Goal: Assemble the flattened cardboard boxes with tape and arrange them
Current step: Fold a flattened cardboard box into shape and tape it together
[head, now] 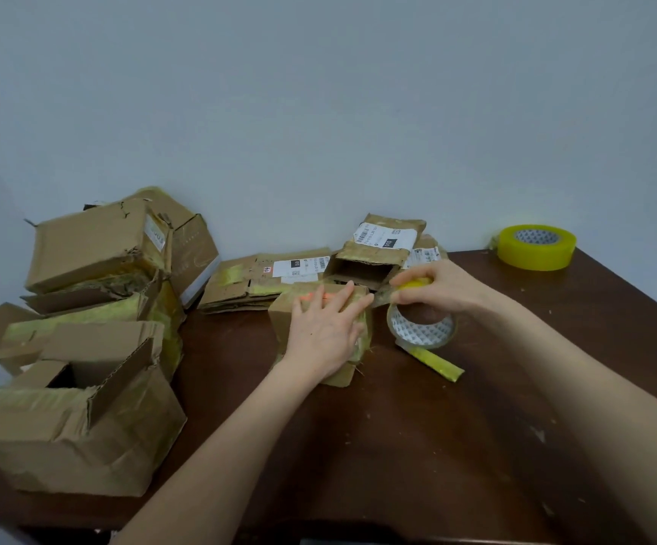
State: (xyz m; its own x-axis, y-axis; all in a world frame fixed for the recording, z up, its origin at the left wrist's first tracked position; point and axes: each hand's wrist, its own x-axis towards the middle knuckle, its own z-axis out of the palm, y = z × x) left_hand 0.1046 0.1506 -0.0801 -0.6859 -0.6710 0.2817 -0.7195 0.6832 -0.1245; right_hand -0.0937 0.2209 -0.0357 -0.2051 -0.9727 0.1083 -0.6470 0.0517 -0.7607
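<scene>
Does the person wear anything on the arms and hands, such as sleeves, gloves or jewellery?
No. Both forearms are bare, with no sleeve in view. The left hand and the right hand have no gloves, and no watch, ring or bracelet shows.

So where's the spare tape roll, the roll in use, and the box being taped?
Spare tape roll [535, 256], head view, yellow outer wall.
Roll in use [423, 332], head view, white inner core.
Small box [281, 328], head view, left side.

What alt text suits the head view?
A person's left hand presses flat on a small cardboard box while the right hand pinches a tape strip beside a thin tape roll. Assembled boxes pile at left; a thick yellow tape roll stands at the table's far corner.
</scene>
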